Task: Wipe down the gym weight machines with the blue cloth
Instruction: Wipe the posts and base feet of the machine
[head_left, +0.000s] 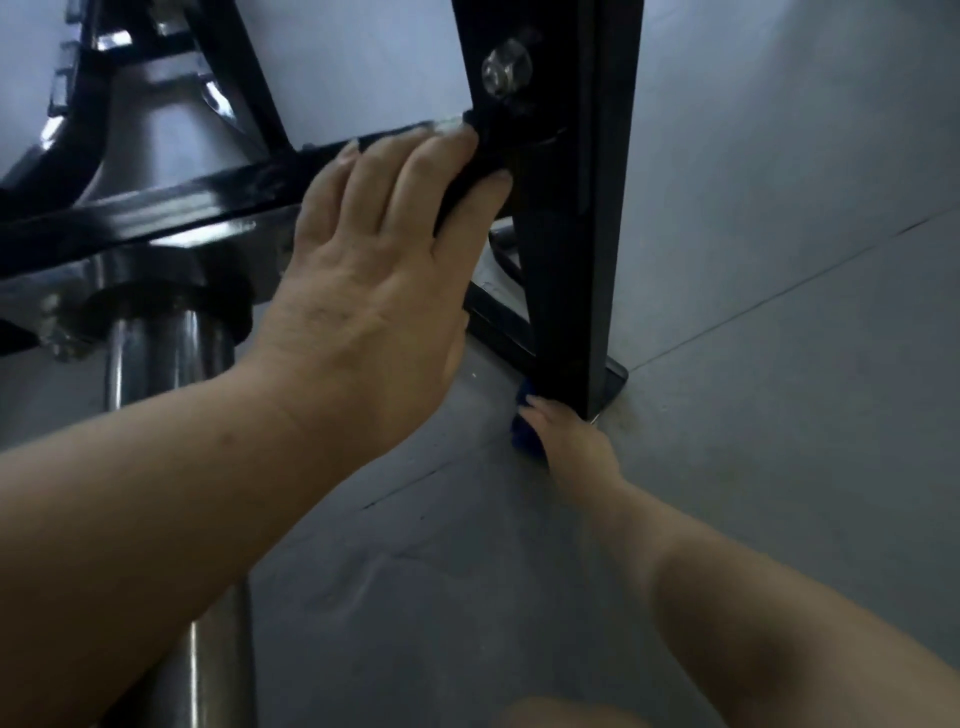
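My blue cloth (523, 426) is dark blue and all bunched up, and it sits low down by the grey floor, pressed against the bottom of the black post (566, 270) of the weight machine. I can only see a little bit of the cloth, because the post and my fingers cover most of it. The machine is shiny black metal, with a tall post standing up on a flat foot, a long black bar (156, 208) going sideways from it, and a big silver bolt (505, 70) near the top.
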